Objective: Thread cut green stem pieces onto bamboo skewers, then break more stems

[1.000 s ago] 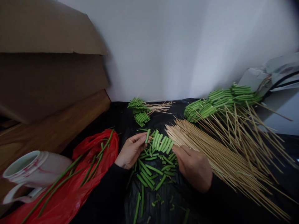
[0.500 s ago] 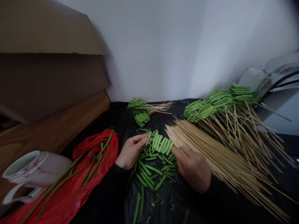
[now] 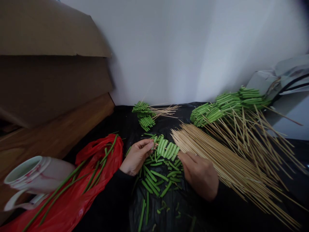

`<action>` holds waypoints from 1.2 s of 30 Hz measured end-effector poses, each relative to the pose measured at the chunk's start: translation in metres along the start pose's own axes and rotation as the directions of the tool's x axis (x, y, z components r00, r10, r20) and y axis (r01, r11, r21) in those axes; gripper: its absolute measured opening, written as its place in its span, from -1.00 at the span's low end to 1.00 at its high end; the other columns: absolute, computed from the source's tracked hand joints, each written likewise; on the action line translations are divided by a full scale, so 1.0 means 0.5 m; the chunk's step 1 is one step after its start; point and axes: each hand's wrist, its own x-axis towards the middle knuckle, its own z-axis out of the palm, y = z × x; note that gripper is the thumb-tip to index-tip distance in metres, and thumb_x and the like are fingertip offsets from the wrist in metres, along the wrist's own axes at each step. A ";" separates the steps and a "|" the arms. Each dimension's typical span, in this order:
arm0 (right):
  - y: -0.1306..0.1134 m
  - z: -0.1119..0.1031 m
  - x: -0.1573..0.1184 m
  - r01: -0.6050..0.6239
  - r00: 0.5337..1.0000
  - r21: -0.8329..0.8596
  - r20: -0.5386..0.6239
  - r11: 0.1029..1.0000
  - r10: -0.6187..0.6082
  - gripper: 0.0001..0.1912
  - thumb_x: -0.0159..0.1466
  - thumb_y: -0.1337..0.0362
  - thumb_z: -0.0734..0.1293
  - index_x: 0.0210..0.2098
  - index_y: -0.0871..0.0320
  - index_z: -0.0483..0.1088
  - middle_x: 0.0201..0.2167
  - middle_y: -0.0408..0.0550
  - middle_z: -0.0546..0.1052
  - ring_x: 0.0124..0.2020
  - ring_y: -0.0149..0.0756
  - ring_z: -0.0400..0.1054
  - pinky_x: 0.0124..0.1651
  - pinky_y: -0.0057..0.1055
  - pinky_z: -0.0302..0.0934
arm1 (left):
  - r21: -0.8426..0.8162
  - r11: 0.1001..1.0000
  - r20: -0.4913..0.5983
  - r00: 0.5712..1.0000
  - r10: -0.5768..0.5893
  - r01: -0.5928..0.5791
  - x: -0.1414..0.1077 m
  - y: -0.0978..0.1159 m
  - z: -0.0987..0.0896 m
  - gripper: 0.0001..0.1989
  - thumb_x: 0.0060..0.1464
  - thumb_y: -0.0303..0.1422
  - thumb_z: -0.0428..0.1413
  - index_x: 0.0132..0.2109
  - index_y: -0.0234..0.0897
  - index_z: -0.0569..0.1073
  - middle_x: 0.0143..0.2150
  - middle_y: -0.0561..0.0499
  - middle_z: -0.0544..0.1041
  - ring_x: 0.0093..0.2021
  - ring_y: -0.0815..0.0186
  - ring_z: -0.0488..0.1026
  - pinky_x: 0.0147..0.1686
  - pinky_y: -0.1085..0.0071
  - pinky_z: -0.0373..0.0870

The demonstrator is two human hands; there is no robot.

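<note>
Green stem piece (image 3: 155,141) sits nearer the skewered row (image 3: 168,149) than a second ago, row seemingly gaining one | left hand (image 3: 136,158): pinching it, row's left end | right hand (image 3: 201,174): closed around skewer (image 3: 178,154), row's right end

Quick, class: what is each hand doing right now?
Left hand: closed, pinching a green piece at the skewer's tip.
Right hand: closed, holding the skewer of green pieces.

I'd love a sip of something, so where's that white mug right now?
In the head view, the white mug lies tipped at the lower left, beside the red plastic bag.
</note>
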 end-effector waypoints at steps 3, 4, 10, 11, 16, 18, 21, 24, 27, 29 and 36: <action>0.000 0.001 -0.001 0.010 1.000 -0.001 -0.011 1.000 -0.010 -0.77 0.31 0.41 0.14 -0.25 0.19 0.43 -0.53 -0.15 0.36 -0.56 -0.39 0.19 -0.43 -0.34 -0.11 | 0.011 1.000 0.004 1.000 -0.013 0.013 0.000 -0.002 0.000 -0.69 -0.25 -0.31 0.39 -0.29 -0.34 0.58 -0.32 -0.03 0.58 -0.30 0.40 0.46 -0.26 0.52 0.33; 0.000 0.001 -0.001 0.012 1.000 0.000 -0.008 1.000 -0.012 -0.78 0.31 0.41 0.14 -0.26 0.19 0.43 -0.54 -0.15 0.36 -0.56 -0.39 0.18 -0.43 -0.34 -0.11 | 0.012 1.000 0.006 1.000 -0.013 0.012 -0.001 -0.003 0.001 -0.70 -0.25 -0.31 0.39 -0.30 -0.34 0.58 -0.33 -0.02 0.58 -0.30 0.41 0.46 -0.26 0.52 0.33; -0.003 0.000 -0.002 0.018 1.000 -0.004 -0.004 1.000 -0.018 -0.76 0.30 0.42 0.13 -0.28 0.19 0.42 -0.55 -0.14 0.35 -0.56 -0.38 0.17 -0.43 -0.33 -0.11 | 0.011 1.000 0.026 1.000 -0.007 0.007 -0.002 -0.009 0.006 -0.73 -0.26 -0.30 0.39 -0.35 -0.34 0.60 -0.35 0.01 0.55 -0.33 0.44 0.43 -0.28 0.55 0.33; -0.004 0.000 -0.002 0.018 1.000 -0.006 -0.005 1.000 -0.018 -0.76 0.30 0.42 0.13 -0.28 0.19 0.42 -0.55 -0.14 0.35 -0.56 -0.38 0.17 -0.43 -0.33 -0.11 | 0.008 1.000 0.025 1.000 -0.010 0.010 -0.002 -0.010 0.006 -0.73 -0.27 -0.30 0.40 -0.36 -0.34 0.60 -0.35 0.02 0.54 -0.34 0.45 0.42 -0.28 0.54 0.33; -0.005 0.003 -0.004 0.019 1.000 -0.022 -0.021 1.000 -0.020 -0.75 0.30 0.42 0.12 -0.26 0.20 0.43 -0.55 -0.15 0.35 -0.57 -0.39 0.16 -0.45 -0.32 -0.12 | 0.039 0.999 0.001 1.000 -0.007 0.007 -0.002 -0.018 0.005 -0.73 -0.28 -0.30 0.40 -0.36 -0.32 0.61 -0.37 0.05 0.52 -0.36 0.47 0.40 -0.29 0.54 0.35; -0.003 0.004 -0.003 0.020 1.000 -0.023 -0.020 1.000 -0.020 -0.75 0.30 0.42 0.12 -0.26 0.20 0.43 -0.55 -0.15 0.35 -0.58 -0.39 0.16 -0.45 -0.32 -0.12 | 0.057 0.998 -0.003 1.000 0.000 0.000 -0.002 -0.018 0.006 -0.73 -0.27 -0.29 0.39 -0.35 -0.31 0.60 -0.36 0.04 0.52 -0.35 0.46 0.41 -0.28 0.54 0.36; 0.000 0.003 -0.002 0.014 1.000 -0.015 -0.013 1.000 -0.014 -0.75 0.30 0.43 0.12 -0.25 0.20 0.43 -0.55 -0.15 0.35 -0.57 -0.40 0.17 -0.45 -0.33 -0.11 | 0.053 0.999 0.009 1.000 0.001 -0.002 -0.005 -0.012 0.008 -0.73 -0.27 -0.29 0.39 -0.36 -0.29 0.60 -0.36 0.06 0.51 -0.35 0.46 0.41 -0.27 0.52 0.37; 0.003 0.002 0.001 -0.004 1.000 0.008 -0.004 1.000 0.004 -0.75 0.29 0.43 0.13 -0.20 0.20 0.44 -0.52 -0.14 0.38 -0.54 -0.41 0.21 -0.44 -0.36 -0.08 | 0.034 0.999 0.048 0.999 -0.013 0.012 -0.010 -0.005 0.011 -0.73 -0.20 -0.24 0.36 -0.33 -0.29 0.59 -0.36 0.05 0.52 -0.36 0.45 0.42 -0.29 0.52 0.38; 0.006 0.001 0.002 -0.009 1.000 0.021 0.011 1.000 0.009 -0.75 0.30 0.43 0.14 -0.17 0.21 0.43 -0.50 -0.13 0.41 -0.52 -0.42 0.24 -0.42 -0.38 -0.05 | 0.015 0.999 0.067 0.997 -0.033 0.032 -0.012 -0.004 0.012 -0.71 -0.16 -0.21 0.33 -0.28 -0.29 0.59 -0.35 0.02 0.53 -0.38 0.45 0.43 -0.29 0.50 0.38; 0.006 0.000 0.003 -0.006 1.000 0.020 0.020 1.000 0.006 -0.75 0.30 0.43 0.14 -0.19 0.20 0.43 -0.51 -0.13 0.41 -0.52 -0.42 0.23 -0.42 -0.38 -0.05 | 0.026 0.999 0.067 0.997 -0.047 0.045 -0.013 -0.008 0.014 -0.70 -0.21 -0.28 0.37 -0.27 -0.29 0.58 -0.36 0.03 0.54 -0.39 0.45 0.44 -0.29 0.50 0.38; 0.009 -0.003 0.005 0.001 1.000 -0.005 0.031 1.000 -0.001 -0.78 0.32 0.39 0.16 -0.18 0.18 0.43 -0.49 -0.14 0.43 -0.51 -0.42 0.26 -0.41 -0.38 -0.04 | 0.070 0.998 0.085 0.996 -0.014 0.008 -0.012 -0.009 0.014 -0.77 -0.20 -0.36 0.36 -0.32 -0.33 0.57 -0.37 0.03 0.55 -0.43 0.49 0.41 -0.36 0.56 0.33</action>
